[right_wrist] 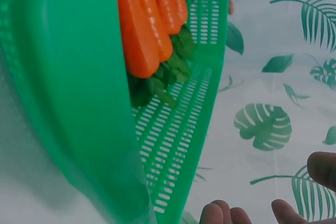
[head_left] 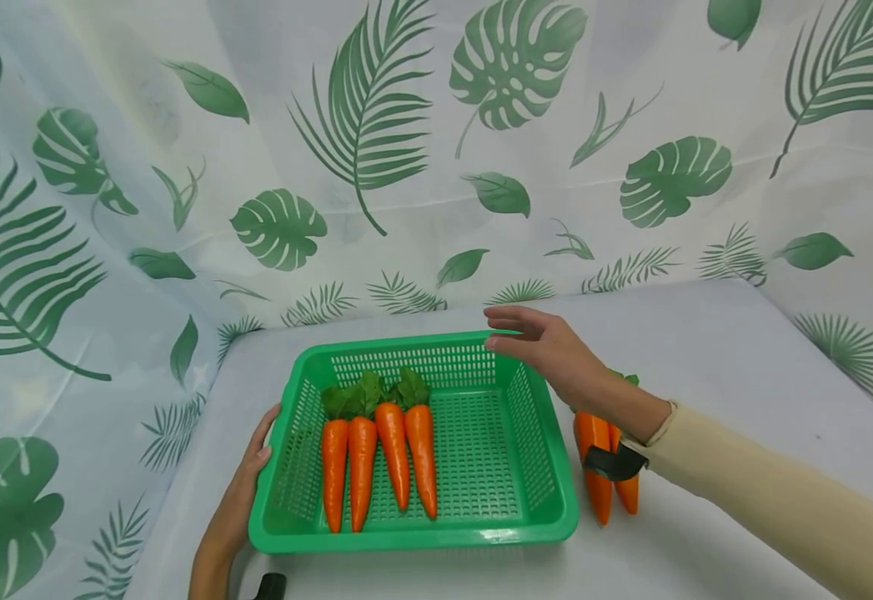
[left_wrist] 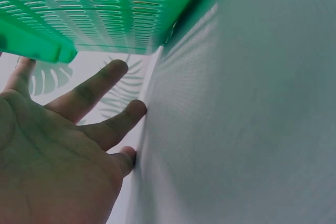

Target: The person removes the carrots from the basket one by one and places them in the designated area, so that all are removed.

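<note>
A green plastic basket (head_left: 413, 542) holds several orange carrots (head_left: 362, 467) with leafy tops, lying side by side in its left half. My left hand (head_left: 235, 504) is at the basket's left side. In the left wrist view its fingers (left_wrist: 100, 85) are spread and fairly straight, with one fingertip at the basket's rim. Over the basket's back right corner hovers my right hand (head_left: 549, 343), loosely bent and holding nothing. Two more carrots (head_left: 594, 450) lie outside, right of the basket, partly hidden beneath my right wrist.
The basket stands on a white-covered table (head_left: 714, 358). Behind and to the left hangs a white sheet (head_left: 406, 233) with green leaf prints. A black wrist strap (head_left: 616, 461) is on my right wrist, below a beige sleeve (head_left: 766, 492).
</note>
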Demonstrator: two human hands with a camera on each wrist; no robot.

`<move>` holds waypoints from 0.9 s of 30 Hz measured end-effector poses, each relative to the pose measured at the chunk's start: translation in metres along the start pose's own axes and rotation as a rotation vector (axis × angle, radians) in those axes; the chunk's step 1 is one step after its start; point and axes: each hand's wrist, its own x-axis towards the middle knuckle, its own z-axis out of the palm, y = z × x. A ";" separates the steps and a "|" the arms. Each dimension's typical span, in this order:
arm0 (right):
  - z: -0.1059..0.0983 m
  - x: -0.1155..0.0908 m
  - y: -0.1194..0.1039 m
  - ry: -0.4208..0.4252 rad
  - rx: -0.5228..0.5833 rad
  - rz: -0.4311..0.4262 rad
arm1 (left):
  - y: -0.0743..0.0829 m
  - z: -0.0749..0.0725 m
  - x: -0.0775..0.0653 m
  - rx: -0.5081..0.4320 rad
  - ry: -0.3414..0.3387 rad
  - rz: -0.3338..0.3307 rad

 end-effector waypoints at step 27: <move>0.043 0.021 0.004 -0.053 0.035 0.023 | 0.001 0.000 0.000 -0.002 -0.001 0.008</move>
